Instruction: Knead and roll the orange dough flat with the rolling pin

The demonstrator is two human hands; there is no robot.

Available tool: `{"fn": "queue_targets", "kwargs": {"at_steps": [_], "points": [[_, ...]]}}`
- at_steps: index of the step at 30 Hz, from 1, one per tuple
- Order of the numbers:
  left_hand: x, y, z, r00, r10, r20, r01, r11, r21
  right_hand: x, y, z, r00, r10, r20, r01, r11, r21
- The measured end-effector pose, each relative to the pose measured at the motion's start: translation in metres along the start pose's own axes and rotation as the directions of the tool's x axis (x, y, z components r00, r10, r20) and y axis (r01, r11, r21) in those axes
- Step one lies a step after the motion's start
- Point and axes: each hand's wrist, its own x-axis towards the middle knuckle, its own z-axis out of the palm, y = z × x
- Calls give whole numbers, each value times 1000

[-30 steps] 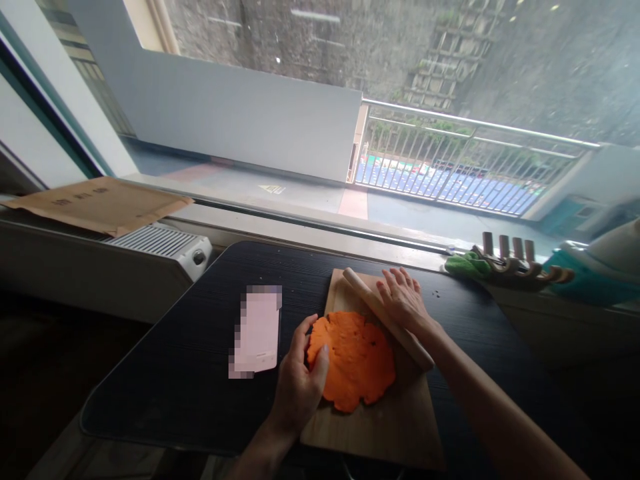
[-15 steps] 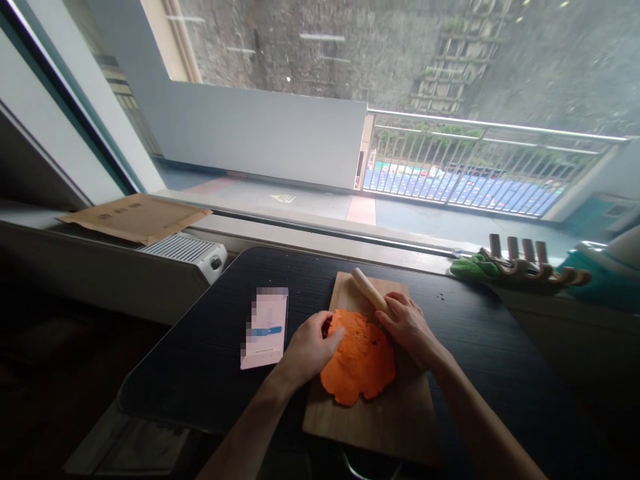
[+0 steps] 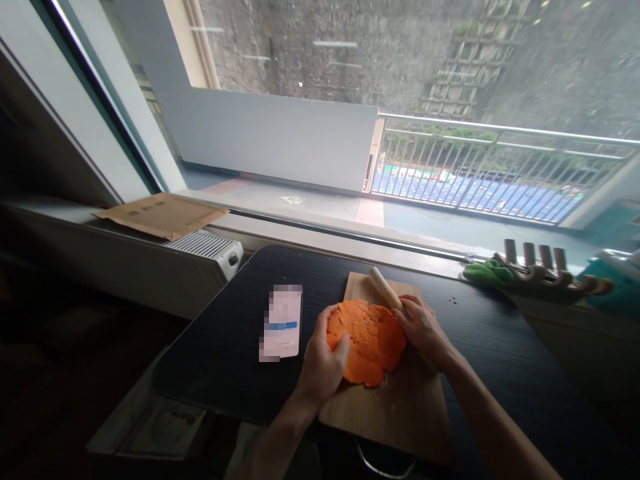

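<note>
A flattened, ragged-edged sheet of orange dough (image 3: 373, 343) lies over a wooden board (image 3: 385, 420), apparently lifted at its left side. My left hand (image 3: 325, 357) grips that left edge, thumb on top and fingers curled beneath, where they are partly hidden. At the dough's upper right, my right hand (image 3: 423, 327) is closed around the near end of a wooden rolling pin (image 3: 385, 288). The pin slants across the board's upper part, its far end pointing away from me. My right thumb is close to the dough's right edge; whether it touches cannot be told.
The board rests on a dark table (image 3: 225, 360). A phone (image 3: 284, 327) with a lit screen lies left of it. On the window ledge are a green cloth (image 3: 487, 273) and a wooden rack (image 3: 545, 270). A brown envelope (image 3: 163, 215) lies over a radiator (image 3: 210, 250).
My left hand has taken hold of the dough's left edge, and the sheet has lifted and shifted slightly away from me. My right hand stays on the rolling pin. The whole view has shifted a little.
</note>
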Motion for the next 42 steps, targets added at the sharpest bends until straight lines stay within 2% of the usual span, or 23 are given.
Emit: {"fn": "queue_targets", "kwargs": {"at_steps": [4, 8, 11, 16, 21, 24, 30, 33, 36, 39, 42], "points": [[-1, -7, 2, 999, 37, 3, -37, 999, 33, 7, 6, -5, 1000, -13, 6, 13, 1000, 17], [-3, -13, 4, 999, 38, -28, -37, 999, 25, 10, 3, -14, 998, 20, -54, -19, 1000, 23], [-6, -16, 5, 997, 48, -52, -48, 999, 2, 8, -10, -11, 997, -3, -72, 6, 999, 48], [-10, -18, 5, 996, 68, -66, -71, 996, -46, 6, -40, 11, 996, -88, -17, 89, 995, 47], [-17, -23, 5, 989, 112, -91, -118, 991, -61, 1, -55, 15, 995, -103, 6, 102, 983, -152], [-21, -29, 5, 980, 175, -93, -177, 984, -14, -2, -58, 13, 993, -119, 14, 118, 956, -270], [-23, -32, 5, 973, 229, -27, -225, 968, 109, -8, -67, 16, 993, -121, -10, 106, 906, -410], [-25, -29, 5, 961, 275, 18, -274, 947, 165, -12, -68, 18, 994, -109, -32, 84, 894, -441], [-29, -30, 6, 946, 325, 21, -320, 916, 242, -13, -67, 20, 992, -120, -48, 85, 882, -464], [-34, -38, 6, 932, 361, 7, -343, 880, 328, -13, -65, 20, 989, -135, -55, 92, 871, -482], [-39, -46, 7, 932, 361, 40, -348, 856, 382, -13, -65, 20, 989, -139, -48, 98, 864, -493]]}}
